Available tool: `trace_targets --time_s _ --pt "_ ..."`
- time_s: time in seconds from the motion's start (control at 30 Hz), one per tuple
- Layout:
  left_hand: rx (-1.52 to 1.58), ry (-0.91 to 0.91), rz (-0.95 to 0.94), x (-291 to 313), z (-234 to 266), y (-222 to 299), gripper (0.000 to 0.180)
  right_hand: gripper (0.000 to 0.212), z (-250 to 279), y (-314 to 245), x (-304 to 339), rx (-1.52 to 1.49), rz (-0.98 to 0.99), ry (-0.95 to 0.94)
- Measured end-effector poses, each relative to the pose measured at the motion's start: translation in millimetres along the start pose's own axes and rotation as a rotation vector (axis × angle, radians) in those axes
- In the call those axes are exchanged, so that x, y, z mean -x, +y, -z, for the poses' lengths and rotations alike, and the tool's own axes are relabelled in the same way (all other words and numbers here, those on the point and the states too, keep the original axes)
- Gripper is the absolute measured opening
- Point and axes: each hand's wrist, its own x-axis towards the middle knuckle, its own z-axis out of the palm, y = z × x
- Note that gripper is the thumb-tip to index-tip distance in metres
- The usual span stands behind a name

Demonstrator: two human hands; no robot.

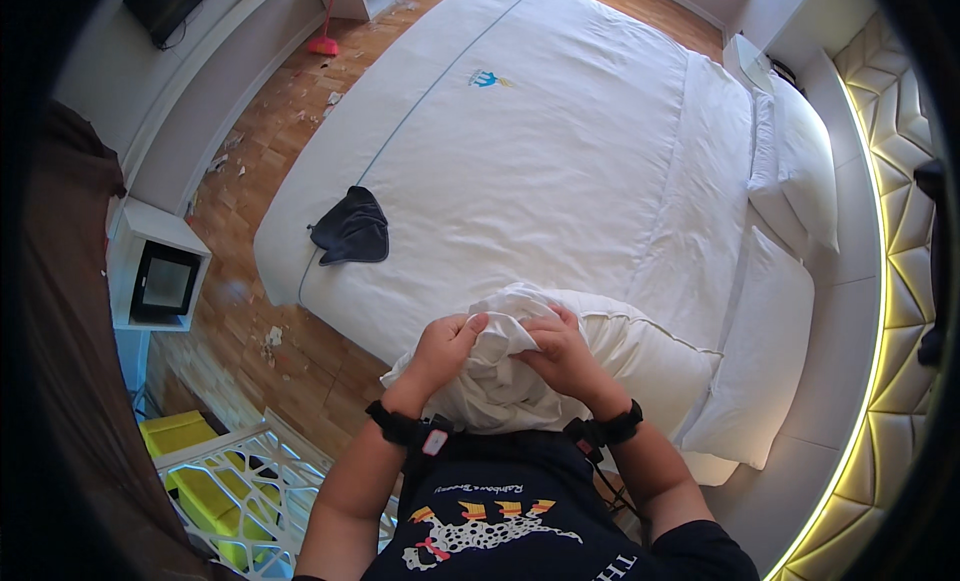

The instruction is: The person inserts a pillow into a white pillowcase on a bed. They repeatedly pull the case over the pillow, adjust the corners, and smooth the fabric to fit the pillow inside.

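Observation:
Bunched white cloth point(500, 386) is gathered close in front of my body, over the near edge of the bed. My left hand point(447, 349) grips its upper left edge, thumb pressed down on the fabric. To the right, my right hand point(563, 351) pinches another fold, its fingers curled in. Between the two hands the cloth forms a loose, crumpled loop. Whether it is a pillowcase or a sheet does not show. Beside my right hand lies a plump white piece of bedding with a piped seam point(640, 351), partly under the cloth.
The wide white bed point(560, 161) fills the middle, with a dark grey cloth point(355, 229) on its left side. White pillows point(765, 351) lie along the padded headboard point(900, 291). Litter is scattered on the wooden floor point(290, 311). A white lattice stand point(240, 481) and yellow bins point(205, 481) stand lower left.

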Motion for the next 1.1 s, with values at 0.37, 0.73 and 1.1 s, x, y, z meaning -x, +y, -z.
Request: trace_targets --time_s 0.37,0.73,1.1 --pt "-0.186 0.193 -0.302 3.5 -7.7 41.4 0.011 0.022 1.2 15.9 1.3 -0.054 0.028 0.029" --pt "-0.429 0.246 -0.45 -7.1 -18.8 45.1 0.008 0.024 -1.2 24.6 10.9 -0.034 0.048 0.091" --pt "-0.029 -0.235 -0.067 -6.7 5.7 31.9 0.024 0.025 7.6 12.8 10.6 0.037 0.127 -0.011"
